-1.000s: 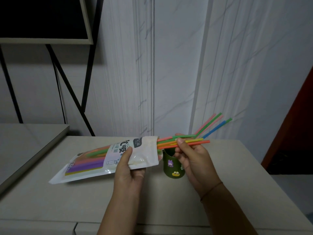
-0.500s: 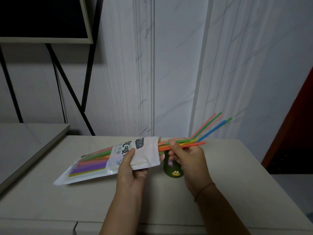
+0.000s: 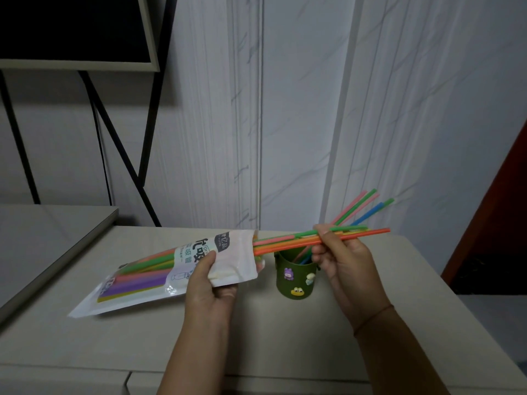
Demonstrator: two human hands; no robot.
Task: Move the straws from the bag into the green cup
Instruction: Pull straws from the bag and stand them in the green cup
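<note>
My left hand [image 3: 212, 283] grips the white straw bag [image 3: 159, 272] near its open mouth, holding it slightly above the table. My right hand [image 3: 342, 260] pinches a bundle of coloured straws [image 3: 288, 242] that reaches well out of the bag's mouth to the right, passing over the green cup [image 3: 296, 277]. The cup, decorated with small cartoon figures, stands upright between my hands. Several straws [image 3: 362, 206] stand in it, leaning up to the right. More straws show through the bag's clear window.
The pale table [image 3: 285, 337] ends at the wall behind and drops off on the right. A lower grey surface [image 3: 42, 238] lies to the left. Black stand legs [image 3: 114, 143] and a dark framed panel [image 3: 74, 29] rise at the back left.
My right hand has drawn the straw bundle further out of the bag toward the right. The left hand keeps its hold on the bag, which has barely shifted.
</note>
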